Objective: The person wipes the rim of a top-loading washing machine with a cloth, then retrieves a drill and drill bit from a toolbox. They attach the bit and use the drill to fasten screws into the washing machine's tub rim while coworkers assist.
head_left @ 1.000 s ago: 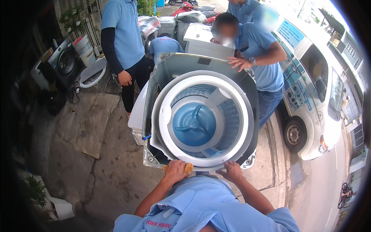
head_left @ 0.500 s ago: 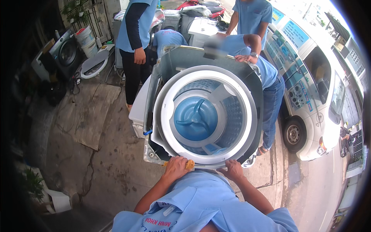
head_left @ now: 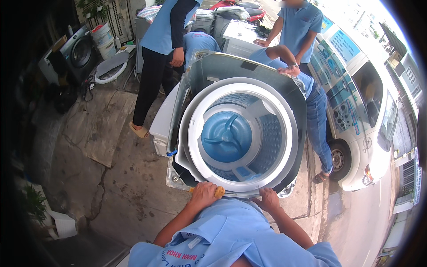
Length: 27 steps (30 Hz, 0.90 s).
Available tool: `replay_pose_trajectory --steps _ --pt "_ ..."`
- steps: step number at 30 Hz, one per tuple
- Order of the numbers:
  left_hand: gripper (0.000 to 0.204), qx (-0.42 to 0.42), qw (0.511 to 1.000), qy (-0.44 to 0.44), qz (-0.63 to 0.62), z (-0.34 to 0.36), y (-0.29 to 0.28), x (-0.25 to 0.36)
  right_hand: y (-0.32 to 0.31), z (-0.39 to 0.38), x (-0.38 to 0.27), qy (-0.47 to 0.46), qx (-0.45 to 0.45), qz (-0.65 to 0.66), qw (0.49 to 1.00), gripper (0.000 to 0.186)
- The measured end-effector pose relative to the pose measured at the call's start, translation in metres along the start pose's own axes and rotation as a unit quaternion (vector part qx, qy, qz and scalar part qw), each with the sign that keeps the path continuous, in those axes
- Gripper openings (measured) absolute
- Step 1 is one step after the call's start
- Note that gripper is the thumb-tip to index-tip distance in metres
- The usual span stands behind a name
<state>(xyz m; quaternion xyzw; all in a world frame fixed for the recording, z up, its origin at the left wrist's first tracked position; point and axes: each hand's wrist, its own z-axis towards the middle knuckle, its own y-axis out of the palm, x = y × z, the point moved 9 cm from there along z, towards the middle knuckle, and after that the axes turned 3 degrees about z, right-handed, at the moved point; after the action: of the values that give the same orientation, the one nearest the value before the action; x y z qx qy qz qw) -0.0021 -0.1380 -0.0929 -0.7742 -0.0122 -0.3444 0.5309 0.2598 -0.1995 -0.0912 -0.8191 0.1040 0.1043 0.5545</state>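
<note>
A top-load washing machine stands open in front of me, its top cover off. Inside the grey square cabinet (head_left: 291, 93) sits a round tub with a white ring (head_left: 284, 153), and a blue three-armed pulsator (head_left: 227, 136) shows at the bottom. My left hand (head_left: 203, 196) is closed at the near edge, around a small yellow-orange piece (head_left: 219, 192) whose kind I cannot make out. Along the same edge, farther right, my right hand (head_left: 267, 200) is closed over the cabinet's rim. A co-worker's hand (head_left: 290, 70) rests on the far right corner.
At the far left stands a co-worker in black trousers (head_left: 151, 84); another bends behind the cabinet. A further person (head_left: 297, 26) stands by a white appliance (head_left: 240, 33). To the right is a parked white van (head_left: 369, 133). A front-load washer (head_left: 80, 53) and buckets (head_left: 104, 40) stand left.
The far-left co-worker has stepped left and nearer. The co-worker at the far right corner has leaned away, one leg out toward the van. My hands keep their hold on the near edge.
</note>
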Motion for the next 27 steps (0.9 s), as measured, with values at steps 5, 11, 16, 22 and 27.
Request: replay_pose_trajectory --steps 5,11,16,22,27 --pt "0.04 -0.011 1.0 -0.003 0.0 -0.005 0.0034 -0.0016 0.004 -0.0039 -0.0014 0.005 -0.011 -0.021 1.0 0.059" --pt "0.036 0.008 1.0 0.016 -0.001 -0.0024 0.0073 -0.0051 0.0072 -0.0014 -0.0007 -0.006 -0.008 -0.023 1.0 0.06" --pt "0.023 0.02 0.999 0.018 -0.02 -0.004 -0.0009 -0.0022 0.0037 -0.001 -0.0031 -0.01 0.009 -0.025 1.0 0.059" --pt "0.011 0.047 0.998 0.008 -0.03 -0.0008 -0.0002 -0.0054 0.0017 0.0029 -0.0027 -0.014 0.038 0.002 0.999 0.052" --pt "0.01 0.091 0.994 0.014 -0.053 -0.0041 -0.0006 -0.0033 0.0012 0.0019 -0.0019 -0.024 0.035 -0.003 0.999 0.049"
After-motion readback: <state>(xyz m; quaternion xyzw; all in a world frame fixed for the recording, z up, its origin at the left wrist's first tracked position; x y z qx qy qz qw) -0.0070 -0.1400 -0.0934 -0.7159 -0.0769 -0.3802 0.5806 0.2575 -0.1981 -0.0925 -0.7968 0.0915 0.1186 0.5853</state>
